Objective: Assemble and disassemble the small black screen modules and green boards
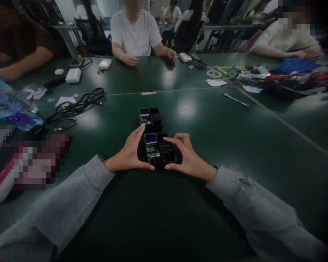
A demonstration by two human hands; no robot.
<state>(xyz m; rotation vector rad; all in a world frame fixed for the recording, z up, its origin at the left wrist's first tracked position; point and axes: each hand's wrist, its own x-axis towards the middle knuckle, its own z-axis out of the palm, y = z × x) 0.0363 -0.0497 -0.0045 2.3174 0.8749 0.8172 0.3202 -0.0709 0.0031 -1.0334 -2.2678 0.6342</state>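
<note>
Two small electronic modules lie one behind the other on the dark green table. The nearer green circuit board [152,149] has a small screen at its far end, and a black plastic case [168,152] sits close against its right side. Behind it are a similar circuit board [144,117] and black case [155,118]. My left hand [129,153] curves around the near board's left side, thumb and fingers spread apart. On the other side, my right hand [184,153] arches around the near case with its index fingertip over the case; whether it touches is unclear.
Black cables [84,103] lie coiled at the left, near a plastic bottle [13,102]. A wrench [235,99] rests at the right, before a heap of wires and a blue bag [297,66]. Across the table sits a person in a white shirt [136,31].
</note>
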